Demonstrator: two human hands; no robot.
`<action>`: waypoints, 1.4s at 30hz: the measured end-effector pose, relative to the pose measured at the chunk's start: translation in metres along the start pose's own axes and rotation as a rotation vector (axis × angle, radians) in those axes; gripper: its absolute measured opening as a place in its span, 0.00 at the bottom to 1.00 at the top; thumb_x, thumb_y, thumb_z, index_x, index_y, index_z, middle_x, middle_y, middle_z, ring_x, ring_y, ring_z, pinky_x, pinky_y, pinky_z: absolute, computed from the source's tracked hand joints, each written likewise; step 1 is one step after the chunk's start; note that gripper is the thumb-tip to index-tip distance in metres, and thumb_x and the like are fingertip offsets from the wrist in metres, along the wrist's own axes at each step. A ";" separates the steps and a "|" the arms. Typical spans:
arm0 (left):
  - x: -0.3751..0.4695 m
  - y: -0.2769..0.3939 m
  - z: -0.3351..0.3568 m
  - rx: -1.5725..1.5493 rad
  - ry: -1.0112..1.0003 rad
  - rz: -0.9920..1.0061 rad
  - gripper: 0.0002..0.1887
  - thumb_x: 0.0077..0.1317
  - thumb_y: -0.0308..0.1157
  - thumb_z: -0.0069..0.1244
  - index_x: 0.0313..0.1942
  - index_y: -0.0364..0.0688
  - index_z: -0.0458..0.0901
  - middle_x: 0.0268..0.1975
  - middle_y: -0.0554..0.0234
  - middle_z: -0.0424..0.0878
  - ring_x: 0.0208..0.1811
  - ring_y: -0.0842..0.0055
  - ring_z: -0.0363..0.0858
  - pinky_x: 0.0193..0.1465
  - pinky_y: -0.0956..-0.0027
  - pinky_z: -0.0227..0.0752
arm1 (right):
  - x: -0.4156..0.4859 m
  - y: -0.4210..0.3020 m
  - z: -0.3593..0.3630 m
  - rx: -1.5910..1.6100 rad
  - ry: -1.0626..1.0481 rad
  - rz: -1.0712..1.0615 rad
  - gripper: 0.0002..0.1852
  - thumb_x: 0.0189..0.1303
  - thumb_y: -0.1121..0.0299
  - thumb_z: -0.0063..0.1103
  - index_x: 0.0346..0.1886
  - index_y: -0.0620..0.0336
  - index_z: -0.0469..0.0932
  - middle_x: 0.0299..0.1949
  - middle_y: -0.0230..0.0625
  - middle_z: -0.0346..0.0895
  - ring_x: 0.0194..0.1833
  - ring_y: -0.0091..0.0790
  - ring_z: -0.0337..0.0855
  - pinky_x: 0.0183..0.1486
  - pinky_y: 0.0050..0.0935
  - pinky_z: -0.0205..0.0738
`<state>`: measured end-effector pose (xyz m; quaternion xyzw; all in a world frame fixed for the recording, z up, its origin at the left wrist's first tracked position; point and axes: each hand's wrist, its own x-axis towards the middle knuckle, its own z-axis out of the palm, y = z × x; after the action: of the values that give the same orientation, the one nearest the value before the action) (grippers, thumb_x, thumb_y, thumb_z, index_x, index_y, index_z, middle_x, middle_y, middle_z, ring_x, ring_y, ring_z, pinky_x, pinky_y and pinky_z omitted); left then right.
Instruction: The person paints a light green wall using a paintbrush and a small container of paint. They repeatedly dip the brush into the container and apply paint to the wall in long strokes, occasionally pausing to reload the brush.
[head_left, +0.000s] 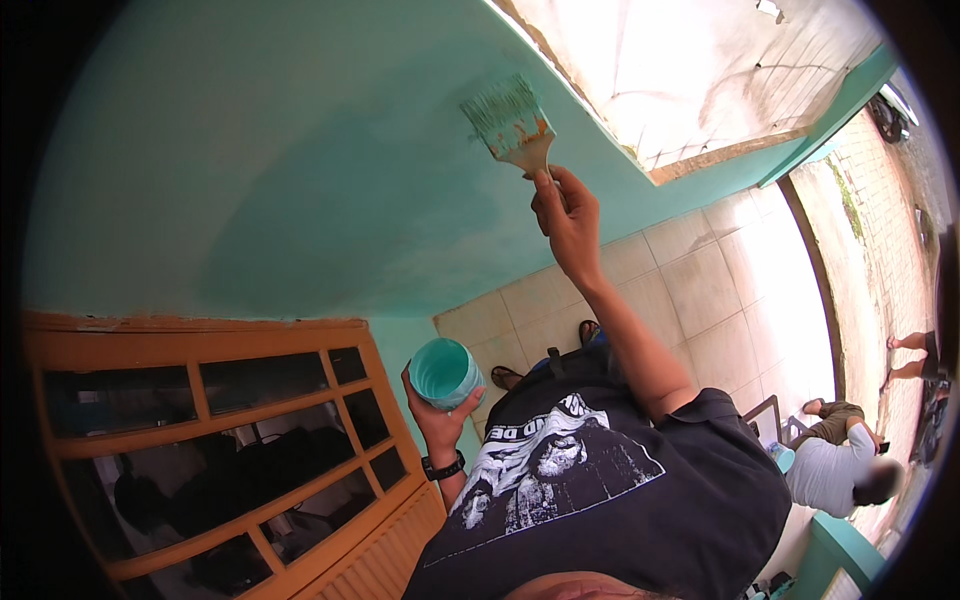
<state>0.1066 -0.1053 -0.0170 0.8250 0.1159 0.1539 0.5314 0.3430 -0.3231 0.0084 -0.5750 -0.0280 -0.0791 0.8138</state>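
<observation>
My right hand (570, 217) grips the handle of a wide flat paintbrush (517, 124). Green paint coats its bristles, and orange marks show near the ferrule. The bristles are up at the green-painted wall (300, 172), close to the edge of a bright opening; whether they touch it I cannot tell. Lower down, my left hand (442, 424) is wrapped around a plastic cup (448, 375) whose inside is green; how much paint it holds is not plain. A darker patch, partly shadow, spreads over the wall left of the brush.
An orange-brown wooden frame with glass panes (270, 435) adjoins the wall at lower left. Cream tiles (697, 262) cover the floor. At right, a person in a light shirt (825, 469) sits near a chair (769, 420). Another person's legs (911, 360) show farther out on the paving.
</observation>
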 end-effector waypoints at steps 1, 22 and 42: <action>0.001 0.002 0.003 -0.005 -0.017 -0.005 0.50 0.44 0.37 0.80 0.64 0.38 0.65 0.55 0.54 0.79 0.56 0.66 0.81 0.60 0.59 0.75 | 0.010 -0.015 0.005 0.022 0.001 -0.052 0.19 0.77 0.55 0.56 0.50 0.65 0.82 0.24 0.22 0.71 0.25 0.13 0.64 0.27 0.19 0.57; 0.000 0.018 0.038 0.021 -0.062 -0.072 0.51 0.43 0.38 0.81 0.64 0.38 0.65 0.55 0.55 0.79 0.57 0.66 0.80 0.61 0.59 0.74 | 0.038 -0.027 -0.002 0.026 -0.016 -0.143 0.19 0.76 0.55 0.58 0.47 0.64 0.83 0.23 0.22 0.69 0.25 0.15 0.64 0.27 0.21 0.58; -0.001 0.027 0.041 0.086 -0.059 -0.047 0.52 0.42 0.39 0.81 0.65 0.37 0.65 0.56 0.52 0.81 0.57 0.64 0.82 0.60 0.58 0.75 | -0.010 -0.006 -0.023 -0.206 -0.008 -0.184 0.14 0.74 0.63 0.60 0.53 0.64 0.78 0.35 0.33 0.75 0.28 0.24 0.71 0.33 0.26 0.67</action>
<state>0.1219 -0.1509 -0.0086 0.8483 0.1261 0.1120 0.5020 0.3315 -0.3454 0.0045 -0.6507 -0.0758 -0.1537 0.7397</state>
